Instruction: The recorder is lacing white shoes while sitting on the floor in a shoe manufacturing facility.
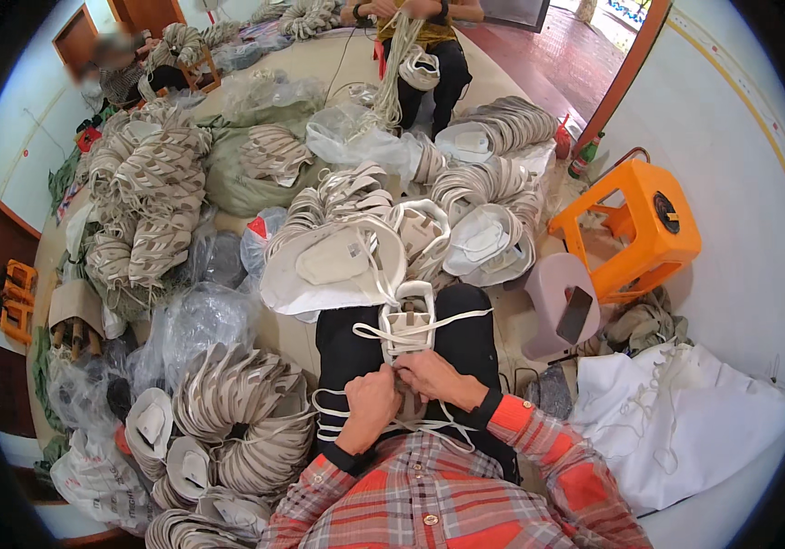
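Note:
A beige and white shoe upper (408, 322) lies across my lap, with a loose white lace (455, 320) spreading to both sides of its top. My left hand (372, 400) is closed at the upper's near end, fingers pinched. Beside it my right hand (440, 378) is also closed, with its fingertips against the same end of the upper. Exactly what the fingertips pinch is partly hidden by the hands. More white lace loops hang over my dark trousers near my waist. Just beyond the upper lies a large white shoe piece (333, 265).
Bundles of shoe uppers (241, 403) stand left and ahead (150, 183). On the right are an orange stool (635, 215), a mauve stool (553, 284) with a phone (575, 314), and white cloth (685, 425). A co-worker (424, 55) sits ahead, holding laces; another person sits far left.

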